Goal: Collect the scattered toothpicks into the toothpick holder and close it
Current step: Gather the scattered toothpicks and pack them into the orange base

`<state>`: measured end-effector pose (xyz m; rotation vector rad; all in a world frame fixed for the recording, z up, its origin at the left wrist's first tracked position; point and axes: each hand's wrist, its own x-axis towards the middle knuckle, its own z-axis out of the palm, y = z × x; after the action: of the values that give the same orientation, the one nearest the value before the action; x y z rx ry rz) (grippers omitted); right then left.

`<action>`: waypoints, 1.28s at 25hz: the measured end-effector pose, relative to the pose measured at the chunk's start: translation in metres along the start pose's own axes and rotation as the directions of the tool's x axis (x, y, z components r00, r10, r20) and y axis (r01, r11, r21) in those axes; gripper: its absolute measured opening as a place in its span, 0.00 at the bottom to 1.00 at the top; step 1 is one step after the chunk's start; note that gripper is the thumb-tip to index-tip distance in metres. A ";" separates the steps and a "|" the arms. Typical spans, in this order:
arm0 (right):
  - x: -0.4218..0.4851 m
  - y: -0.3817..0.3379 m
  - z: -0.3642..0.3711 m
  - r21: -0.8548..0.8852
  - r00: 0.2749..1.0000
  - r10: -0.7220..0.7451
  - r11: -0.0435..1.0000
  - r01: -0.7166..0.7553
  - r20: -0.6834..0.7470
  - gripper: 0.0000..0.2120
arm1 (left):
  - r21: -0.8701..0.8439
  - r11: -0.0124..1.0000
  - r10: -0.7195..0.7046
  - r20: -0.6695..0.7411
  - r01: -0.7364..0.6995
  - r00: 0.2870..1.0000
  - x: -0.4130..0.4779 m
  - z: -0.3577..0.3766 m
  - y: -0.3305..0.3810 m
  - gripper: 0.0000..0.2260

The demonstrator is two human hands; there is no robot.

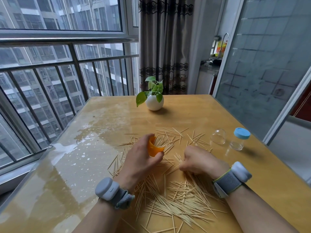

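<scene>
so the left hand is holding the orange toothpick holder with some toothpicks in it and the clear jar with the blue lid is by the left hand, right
Not quite. The left hand does hold the orange plastic toothpick holder with wooden toothpicks in it, but the head view shows the clear jar with the blue lid on the right, beyond the right hand.

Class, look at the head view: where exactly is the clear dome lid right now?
The clear dome lid sits on the table's right side, just left of the blue-capped jar, beyond the right hand.

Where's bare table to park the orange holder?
Free: the strip between the toothpicks and the window-side table edge, and the stretch between the plant pot and the pile. Crowded: around both hands and near the clear dome and blue-lidded jar.
</scene>
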<state>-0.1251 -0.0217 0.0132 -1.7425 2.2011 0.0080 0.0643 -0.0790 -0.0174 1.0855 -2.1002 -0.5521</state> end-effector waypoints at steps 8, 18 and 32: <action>-0.003 0.026 -0.028 0.795 0.964 0.013 0.568 0.211 -0.265 0.08 | -0.004 0.998 0.070 0.062 -0.070 0.996 -0.002 0.005 0.003 0.30; -0.001 -0.019 0.009 0.572 0.757 -0.087 0.601 0.559 -0.648 0.07 | -0.044 0.990 0.135 0.083 -0.132 0.987 -0.004 0.008 0.007 0.28; 0.030 -0.044 0.011 0.083 0.869 -0.488 0.866 0.493 -0.078 0.26 | -0.022 0.998 -0.064 -0.091 0.062 0.994 0.010 -0.056 -0.046 0.28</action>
<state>-0.0870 -0.0593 0.0038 -2.2123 1.6912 -0.2704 0.1269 -0.1157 -0.0056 1.1484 -1.9833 -0.5408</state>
